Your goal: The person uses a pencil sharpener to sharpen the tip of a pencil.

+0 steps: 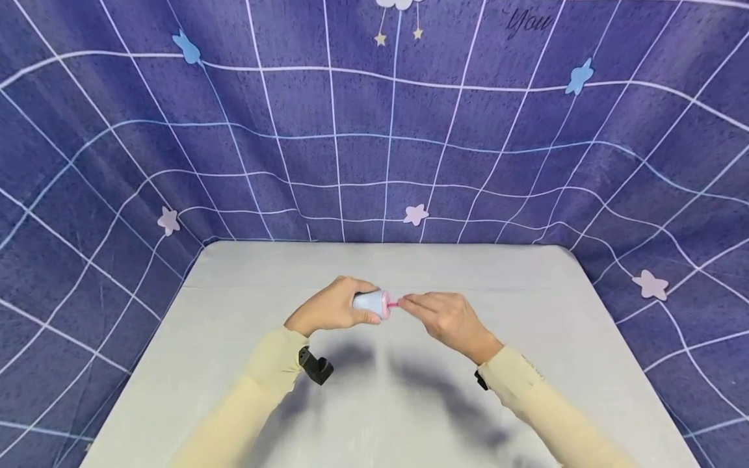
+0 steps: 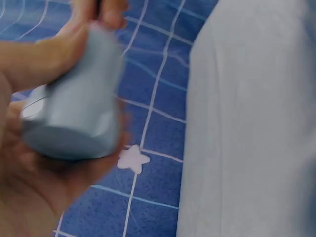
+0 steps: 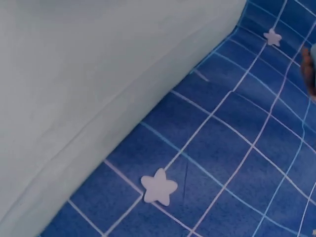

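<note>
My left hand (image 1: 332, 307) grips a small light blue cup-like container (image 1: 367, 302) on its side above the table. The container has a pink rim (image 1: 385, 305) that faces right, and a thin pink stick (image 1: 393, 304) juts out of it. At the stick's outer end, my right hand (image 1: 447, 318) pinches it with the fingertips. In the left wrist view the container (image 2: 81, 94) is blurred, its broad base towards the camera and the left thumb (image 2: 49, 61) along its side. Only some fingers (image 3: 308, 71) show at the right edge of the right wrist view.
A table with a white cover (image 1: 234, 273) lies under both hands. Dark blue cloth (image 1: 363, 156) with a grid of pale lines and star shapes hangs behind it and at both sides. Each wrist wears a black camera strap (image 1: 316, 366).
</note>
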The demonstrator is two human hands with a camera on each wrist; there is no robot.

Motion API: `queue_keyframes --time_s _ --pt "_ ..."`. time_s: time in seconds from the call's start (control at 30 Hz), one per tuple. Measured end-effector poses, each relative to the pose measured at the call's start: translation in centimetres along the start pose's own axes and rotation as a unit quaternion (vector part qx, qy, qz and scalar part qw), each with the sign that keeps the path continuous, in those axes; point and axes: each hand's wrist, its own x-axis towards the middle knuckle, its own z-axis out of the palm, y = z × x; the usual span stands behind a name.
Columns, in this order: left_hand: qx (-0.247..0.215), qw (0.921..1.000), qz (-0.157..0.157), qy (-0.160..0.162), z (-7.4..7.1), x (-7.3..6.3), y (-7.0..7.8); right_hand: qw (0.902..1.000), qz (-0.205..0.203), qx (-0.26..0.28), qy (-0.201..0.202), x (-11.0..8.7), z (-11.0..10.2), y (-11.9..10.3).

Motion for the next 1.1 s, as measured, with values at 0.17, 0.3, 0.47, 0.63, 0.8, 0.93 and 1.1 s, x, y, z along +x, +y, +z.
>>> queue_keyframes --time_s 0.17,0.3,0.47,0.63,0.8,0.93,1.1 --pt "0.147 0.9853 0.049 0.073 1.0 0.1 0.8 0.9742 0.16 0.144 -0.068 0.6 -0.1 -0.3" --pt "0.281 0.9444 0.116 0.124 2.3 -0.2 0.9 0.8347 0.387 0.353 -0.17 0.6 -0.4 0.0" --pt "0.366 0.892 0.191 0.184 3.8 -0.6 0.0 0.7024 0.491 0.457 -0.237 0.5 -0.6 1.1" --pt "0.311 0.9263 0.13 0.169 3.5 -0.6 -0.1 0.7994 0.412 0.367 -0.237 1.0 -0.4 1.3" --pt "0.155 0.9795 0.008 0.128 1.7 0.0 0.4 0.9528 0.233 0.131 -0.144 0.8 0.3 0.6" --pt "0.046 0.9937 -0.02 0.1 0.1 0.6 0.8 0.9894 0.137 0.001 -0.048 0.3 0.8 0.3" --pt "-0.026 0.9975 -0.014 0.064 -0.7 1.0 0.8 0.9944 0.076 -0.058 0.044 0.1 0.9 0.4"
